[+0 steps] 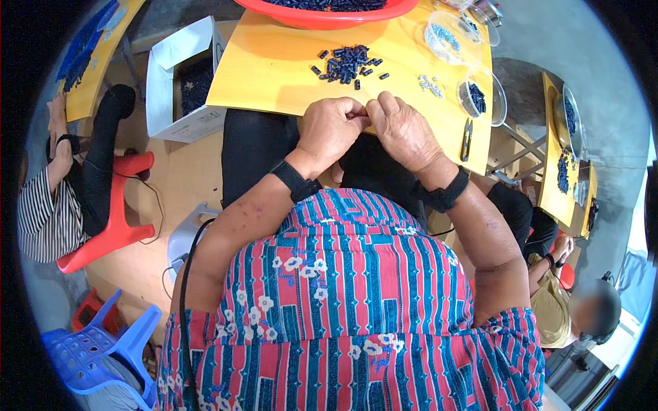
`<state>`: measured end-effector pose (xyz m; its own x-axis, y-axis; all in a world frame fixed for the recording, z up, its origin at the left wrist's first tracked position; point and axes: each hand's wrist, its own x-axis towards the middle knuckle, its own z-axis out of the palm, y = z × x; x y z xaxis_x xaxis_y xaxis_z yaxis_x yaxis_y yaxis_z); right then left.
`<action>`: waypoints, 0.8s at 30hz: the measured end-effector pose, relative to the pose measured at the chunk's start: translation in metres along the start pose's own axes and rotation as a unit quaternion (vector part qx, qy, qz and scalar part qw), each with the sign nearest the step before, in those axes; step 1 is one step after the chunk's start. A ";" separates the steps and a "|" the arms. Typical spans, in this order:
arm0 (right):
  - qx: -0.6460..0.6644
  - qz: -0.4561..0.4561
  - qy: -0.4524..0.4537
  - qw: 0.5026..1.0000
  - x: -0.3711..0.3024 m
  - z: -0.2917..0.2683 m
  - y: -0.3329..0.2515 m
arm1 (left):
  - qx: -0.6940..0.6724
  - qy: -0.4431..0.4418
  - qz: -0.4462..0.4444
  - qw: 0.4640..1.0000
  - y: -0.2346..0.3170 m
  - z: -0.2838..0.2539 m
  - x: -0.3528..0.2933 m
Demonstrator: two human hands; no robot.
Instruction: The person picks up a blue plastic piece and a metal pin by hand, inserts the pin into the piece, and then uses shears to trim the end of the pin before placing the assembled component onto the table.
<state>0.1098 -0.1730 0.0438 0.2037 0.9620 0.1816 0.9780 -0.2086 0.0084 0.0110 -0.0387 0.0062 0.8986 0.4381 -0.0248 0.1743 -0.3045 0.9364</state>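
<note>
My left hand (331,130) and my right hand (406,132) meet at the near edge of the yellow table (267,68). Thumbs and fingers of both are pinched together, tip against tip. Whatever sits between them is hidden or too small to name. Just beyond lies a loose pile of small dark blue plastic pieces (348,63), some scattered singly around it. To the right is a little heap of small silvery parts (430,85). A pair of thread snips (467,140) with black handles lies at the table's right edge.
A red basin (329,19) of dark pieces stands at the far edge. Clear bowls, one with dark pieces (478,99), line the right side. A white carton (159,89) stands left of the table. Co-workers sit left (51,205) and right (555,312); a blue chair (89,356) is behind left.
</note>
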 end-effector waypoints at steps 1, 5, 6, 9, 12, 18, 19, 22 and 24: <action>0.023 0.012 0.009 1.000 0.002 -0.001 0.001 | 0.000 0.002 0.000 1.000 -0.002 0.000 0.001; 0.176 0.100 0.074 0.976 -0.005 0.023 0.005 | -0.084 -0.021 -0.026 0.996 -0.009 -0.002 0.002; 0.275 0.164 0.116 0.940 -0.006 0.022 -0.001 | -0.101 -0.024 -0.028 0.994 -0.008 -0.003 0.001; 0.401 0.266 0.170 0.860 -0.011 0.030 -0.014 | -0.127 -0.015 -0.015 0.992 -0.010 -0.003 0.001; 0.423 0.303 0.183 0.834 -0.014 0.033 -0.014 | -0.125 -0.007 0.000 0.992 -0.007 -0.005 -0.002; 0.345 0.246 0.165 0.891 -0.012 0.020 -0.013 | -0.122 -0.005 -0.005 0.993 -0.010 -0.005 -0.001; 0.344 0.234 0.178 0.892 -0.011 0.020 -0.013 | -0.122 -0.005 -0.005 0.993 -0.012 -0.004 -0.001; 0.317 0.214 0.177 0.907 -0.013 0.020 -0.011 | -0.124 -0.008 0.006 0.992 -0.013 -0.003 -0.001; 0.315 0.206 0.170 0.911 -0.014 0.017 -0.013 | -0.111 -0.015 0.002 0.994 -0.012 -0.005 -0.002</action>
<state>0.0952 -0.1809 0.0240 0.6376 0.6926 0.3374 0.6761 -0.2931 -0.6760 0.0051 -0.0322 -0.0034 0.9112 0.4110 -0.0290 0.0815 -0.1108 0.9905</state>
